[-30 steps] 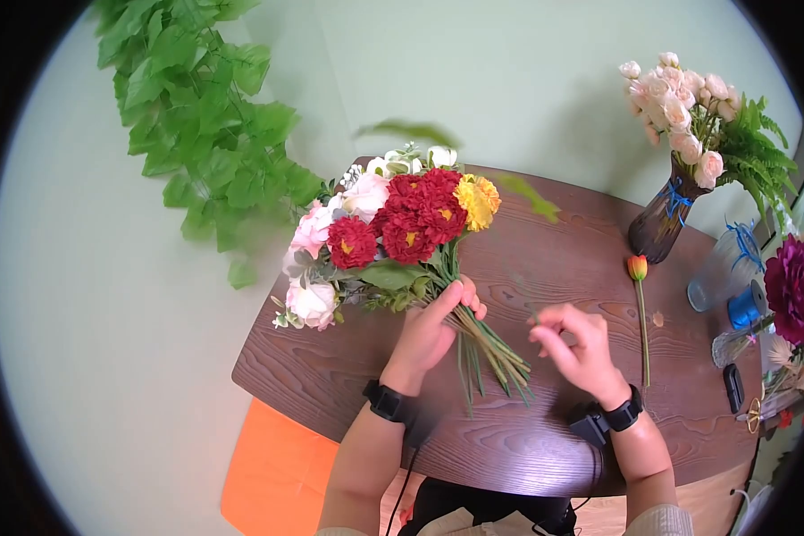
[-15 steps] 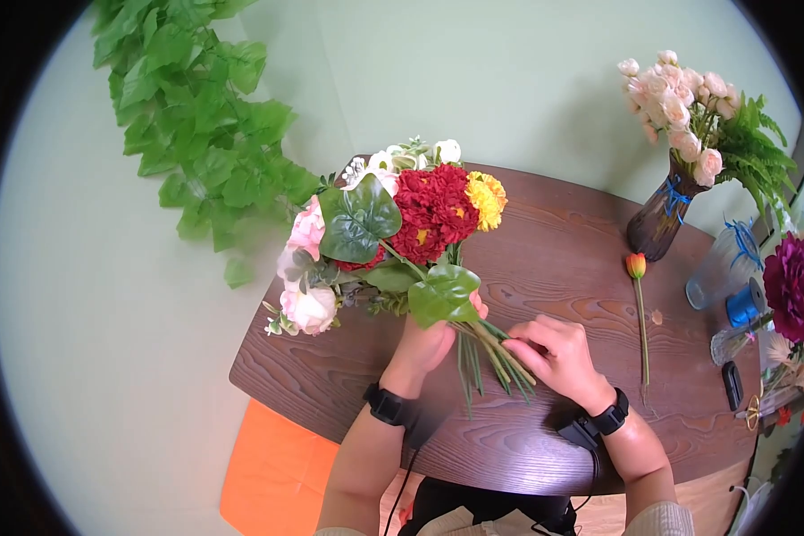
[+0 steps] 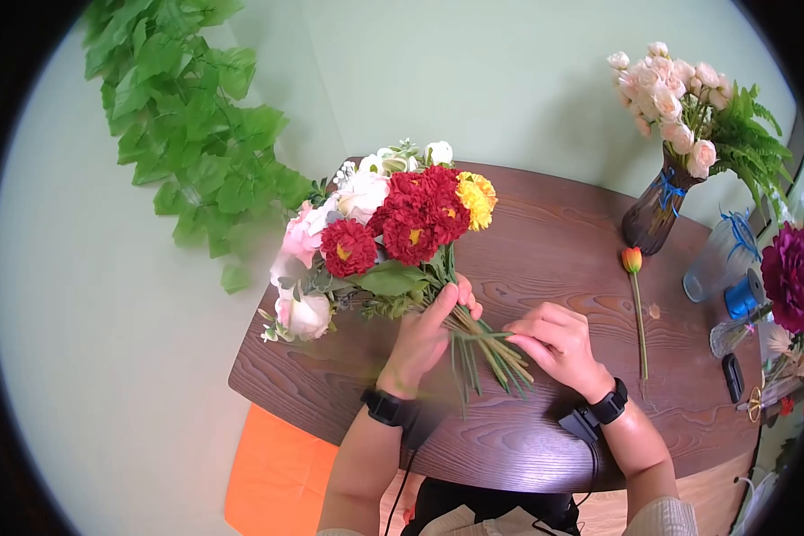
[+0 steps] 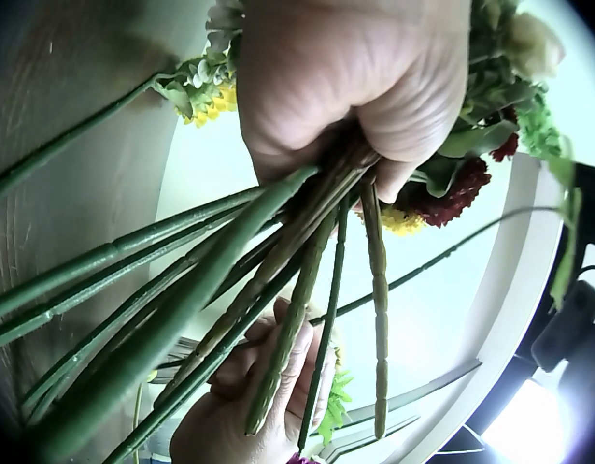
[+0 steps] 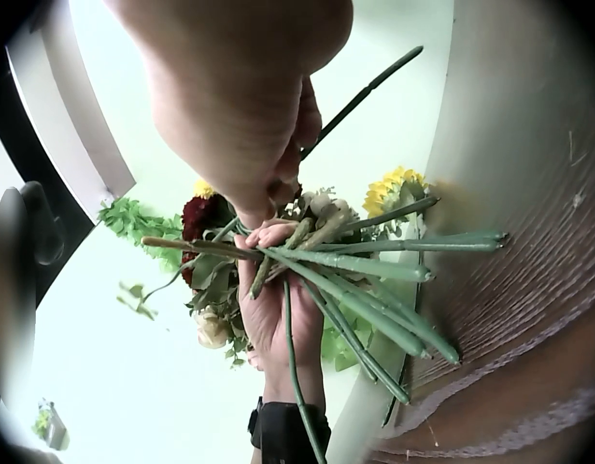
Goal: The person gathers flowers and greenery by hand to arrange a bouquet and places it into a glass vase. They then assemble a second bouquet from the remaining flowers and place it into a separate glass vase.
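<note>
My left hand grips the gathered stems of an artificial bouquet, just below the flowers. Red flowers, a yellow one and pink-white roses spread up and left from it, while the cut ends fan out toward the right. Close beside those ends, my right hand pinches a thin green leaf stem between thumb and fingers. That stem crosses in front of the bouquet stems in the head view, its leaves blurred. In the right wrist view its dark end sticks out past the fingers.
On the right lies a single orange tulip. Behind it stands a brown vase of pale pink roses. A clear vase, a blue ribbon spool and a purple flower line the right edge. Ivy hangs at left.
The leaf stem in my right hand turned: its leaves swept from the upper right, across the bouquet's front, and down out of its way. The right hand moved left to the stems; the left kept its grip.
</note>
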The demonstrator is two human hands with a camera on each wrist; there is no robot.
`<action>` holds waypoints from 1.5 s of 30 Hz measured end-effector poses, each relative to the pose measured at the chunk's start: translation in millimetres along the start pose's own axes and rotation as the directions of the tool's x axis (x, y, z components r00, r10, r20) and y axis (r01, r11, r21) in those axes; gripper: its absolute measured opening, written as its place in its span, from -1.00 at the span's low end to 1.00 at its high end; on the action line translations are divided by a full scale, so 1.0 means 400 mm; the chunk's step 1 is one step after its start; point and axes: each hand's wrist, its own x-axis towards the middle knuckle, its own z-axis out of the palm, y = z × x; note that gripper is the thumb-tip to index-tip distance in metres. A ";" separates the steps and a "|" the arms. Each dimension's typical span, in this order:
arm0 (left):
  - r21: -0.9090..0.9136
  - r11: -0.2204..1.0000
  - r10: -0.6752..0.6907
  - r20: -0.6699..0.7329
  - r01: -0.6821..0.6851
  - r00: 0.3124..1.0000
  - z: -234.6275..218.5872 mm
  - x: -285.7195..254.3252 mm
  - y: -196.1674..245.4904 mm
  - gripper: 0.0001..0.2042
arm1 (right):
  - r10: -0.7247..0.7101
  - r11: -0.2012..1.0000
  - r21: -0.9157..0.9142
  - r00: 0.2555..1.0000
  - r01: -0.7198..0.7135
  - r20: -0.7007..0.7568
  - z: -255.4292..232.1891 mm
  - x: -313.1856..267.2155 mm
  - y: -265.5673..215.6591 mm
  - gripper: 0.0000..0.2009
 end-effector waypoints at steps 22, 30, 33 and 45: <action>0.169 0.986 0.004 0.019 -0.007 1.000 0.005 -0.002 0.005 -0.87 | 0.021 0.962 -0.273 0.999 -0.013 0.024 -0.031 0.019 0.001 -0.89; 0.085 0.996 -0.002 -0.041 0.006 0.999 0.008 -0.012 0.000 -0.89 | 0.111 0.976 -0.195 0.993 -0.102 0.032 -0.033 0.016 -0.007 -0.90; 0.094 0.995 0.011 0.019 -0.012 1.000 0.009 -0.008 -0.003 -0.89 | 0.134 0.975 -0.186 0.989 -0.121 0.058 -0.031 0.012 -0.010 -0.92; 0.082 0.997 0.008 -0.003 -0.008 1.000 -0.001 -0.004 -0.013 -0.81 | 0.042 0.989 -0.144 0.980 -0.014 0.195 -0.045 -0.002 -0.006 -0.82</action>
